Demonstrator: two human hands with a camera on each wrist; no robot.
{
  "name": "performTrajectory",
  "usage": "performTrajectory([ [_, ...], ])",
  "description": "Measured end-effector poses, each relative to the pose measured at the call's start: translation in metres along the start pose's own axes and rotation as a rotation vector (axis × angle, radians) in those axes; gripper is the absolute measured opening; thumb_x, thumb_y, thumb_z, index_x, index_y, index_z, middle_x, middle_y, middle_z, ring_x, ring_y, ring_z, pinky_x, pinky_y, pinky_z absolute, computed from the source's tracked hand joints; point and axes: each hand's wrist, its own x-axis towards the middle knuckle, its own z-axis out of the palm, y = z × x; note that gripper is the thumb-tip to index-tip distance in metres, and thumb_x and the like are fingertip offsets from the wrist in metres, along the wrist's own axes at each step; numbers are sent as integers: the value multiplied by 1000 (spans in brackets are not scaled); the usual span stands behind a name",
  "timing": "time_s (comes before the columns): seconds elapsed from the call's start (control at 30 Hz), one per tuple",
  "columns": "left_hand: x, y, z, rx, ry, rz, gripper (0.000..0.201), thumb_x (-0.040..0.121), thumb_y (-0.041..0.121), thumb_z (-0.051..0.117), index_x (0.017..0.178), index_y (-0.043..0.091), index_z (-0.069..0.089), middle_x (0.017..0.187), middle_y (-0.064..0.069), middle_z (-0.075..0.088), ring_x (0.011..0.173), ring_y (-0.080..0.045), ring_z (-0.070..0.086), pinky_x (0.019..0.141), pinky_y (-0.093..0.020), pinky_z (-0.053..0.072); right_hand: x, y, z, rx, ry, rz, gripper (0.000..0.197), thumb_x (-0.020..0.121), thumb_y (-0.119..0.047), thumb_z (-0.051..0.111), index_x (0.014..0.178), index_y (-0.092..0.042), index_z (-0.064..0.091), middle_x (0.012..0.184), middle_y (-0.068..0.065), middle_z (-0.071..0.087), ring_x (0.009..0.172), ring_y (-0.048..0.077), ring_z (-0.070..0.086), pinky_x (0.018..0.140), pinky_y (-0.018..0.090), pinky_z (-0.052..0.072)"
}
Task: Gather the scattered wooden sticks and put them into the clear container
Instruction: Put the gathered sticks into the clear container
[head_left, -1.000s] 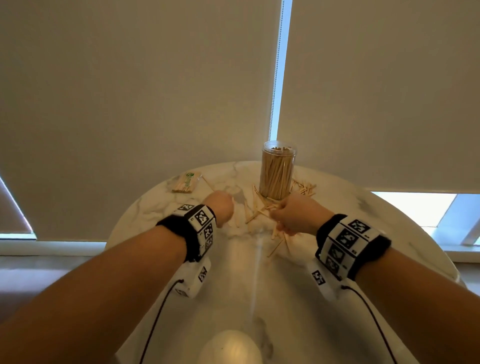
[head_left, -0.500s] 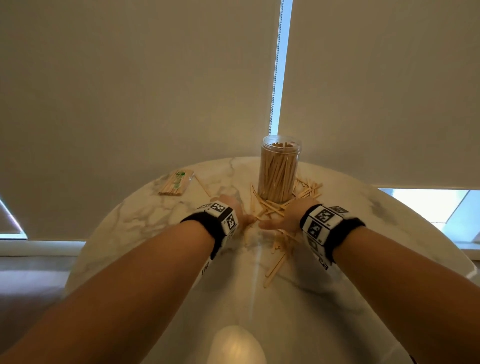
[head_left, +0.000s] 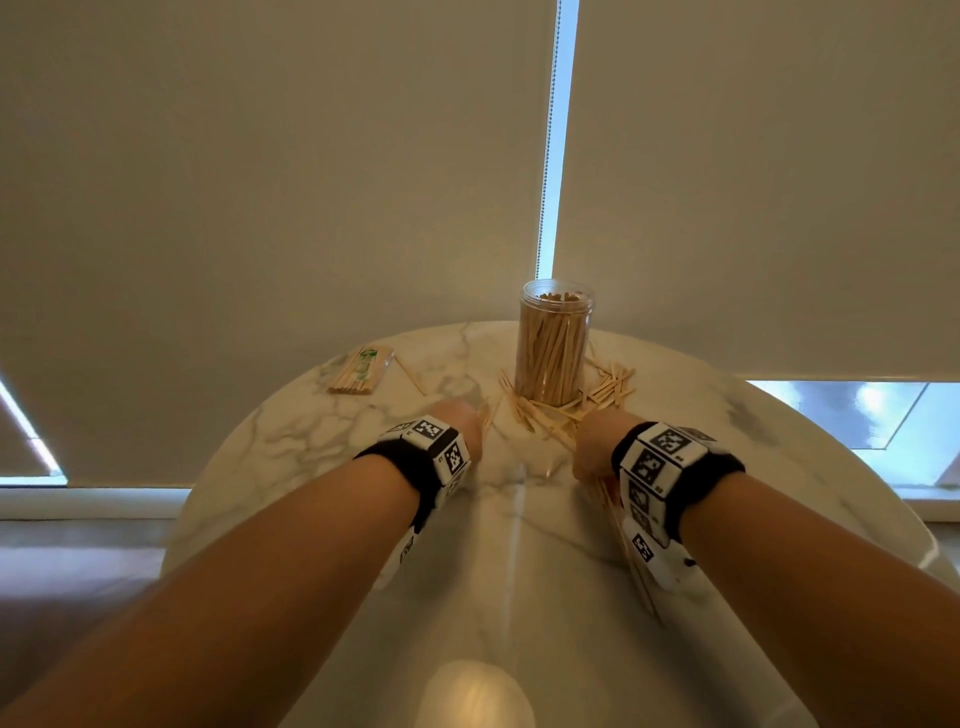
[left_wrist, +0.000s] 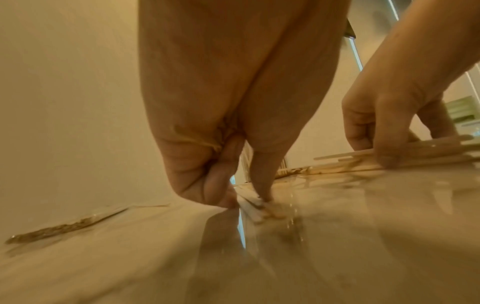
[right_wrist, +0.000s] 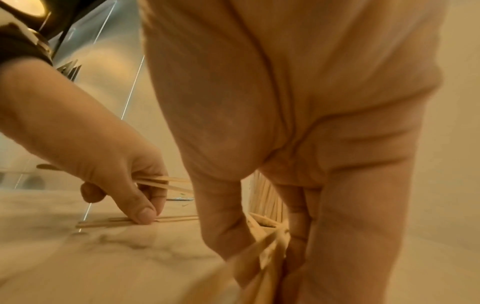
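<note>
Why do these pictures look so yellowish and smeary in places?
Head view: warm, dim light; a lamp's glare on the glossy marble table; wide-angle bending of the edges. Left wrist view: the tabletop reflects like a mirror and is blurred up close. Right wrist view: the nearest sticks are smeared.

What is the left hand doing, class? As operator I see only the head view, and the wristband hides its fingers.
Observer: In the right wrist view, the left hand holds a few sticks in curled fingers.
Operator: And its thumb?
Observer: The thumb presses on loose sticks lying flat on the table.
Operator: Is the right hand holding any?
Observer: Yes. The left wrist view shows the right hand gripping a bundle.
</note>
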Motion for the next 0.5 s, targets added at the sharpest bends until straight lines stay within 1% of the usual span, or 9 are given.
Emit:
performTrajectory([
  [0.07, -3, 5, -1, 74, -12, 21, 32, 100, 13, 53, 130, 2, 55, 132, -13, 58, 120, -27, 57, 94, -29, 46, -4, 3, 4, 13, 1, 17, 37, 99, -29, 53, 125, -5, 63, 121, 10, 63, 112, 25, 60, 93, 32, 49],
  [0.17, -9, 8, 1, 124, -15, 66, 33, 100, 14, 51, 132, 6, 56, 132, -12, 59, 120, -26, 58, 96, -30, 47, -10, 6, 10, 58, 20, 27, 34, 100, -24, 51, 125, -4, 63, 127, 10, 62, 117, 26, 59, 97, 33, 49],
  [0.23, -12, 4, 5, 177, -68, 73, 33, 100, 19, 52, 130, 8, 57, 128, -10, 61, 116, -25, 60, 94, -30, 49, -15, 6, 13, 70, 32, 26, 32, 99, -21, 52, 124, -3, 62, 116, 10, 62, 106, 25, 60, 93, 32, 50],
  [0.3, -15, -2, 12, 243, -126, 72, 29, 97, 25, 55, 120, 9, 64, 121, -8, 65, 107, -24, 64, 87, -31, 52, -18, 6, 14, 75, 32, 23, 28, 97, -22, 56, 118, -4, 65, 100, 7, 57, 91, 22, 55, 87, 30, 50],
  [0.33, -15, -3, 16, 262, -141, 70, 28, 97, 26, 55, 116, 9, 66, 117, -7, 65, 103, -23, 64, 83, -31, 52, -17, 6, 15, 82, 28, 29, 24, 96, -21, 57, 112, -5, 66, 94, 6, 56, 89, 22, 53, 83, 30, 50],
  [0.4, -20, -5, 20, 295, -141, 68, 27, 97, 27, 55, 114, 10, 67, 114, -6, 66, 100, -23, 65, 80, -31, 52, -21, 8, 17, 112, 48, 51, 16, 95, -19, 58, 87, -6, 61, 83, 5, 55, 86, 22, 53, 75, 29, 47],
  [0.43, -23, -6, 20, 296, -138, 66, 26, 98, 25, 55, 116, 9, 66, 116, -7, 66, 103, -24, 65, 83, -31, 53, -24, 9, 18, 142, 62, 64, 23, 95, -18, 58, 75, -8, 54, 83, 5, 57, 85, 23, 53, 73, 28, 45],
  [0.47, -24, -5, 21, 252, -124, 56, 27, 99, 22, 54, 120, 8, 64, 121, -8, 65, 108, -25, 64, 87, -32, 52, -26, 9, 19, 169, 63, 74, 29, 94, -18, 59, 69, -10, 48, 84, 6, 59, 85, 23, 53, 72, 27, 45],
  [0.5, -26, -4, 20, 213, -101, 58, 30, 101, 19, 51, 126, 7, 60, 127, -10, 62, 114, -26, 61, 92, -32, 50, -30, 11, 19, 196, 60, 76, 31, 94, -19, 60, 68, -11, 46, 84, 6, 59, 85, 22, 54, 72, 27, 45],
])
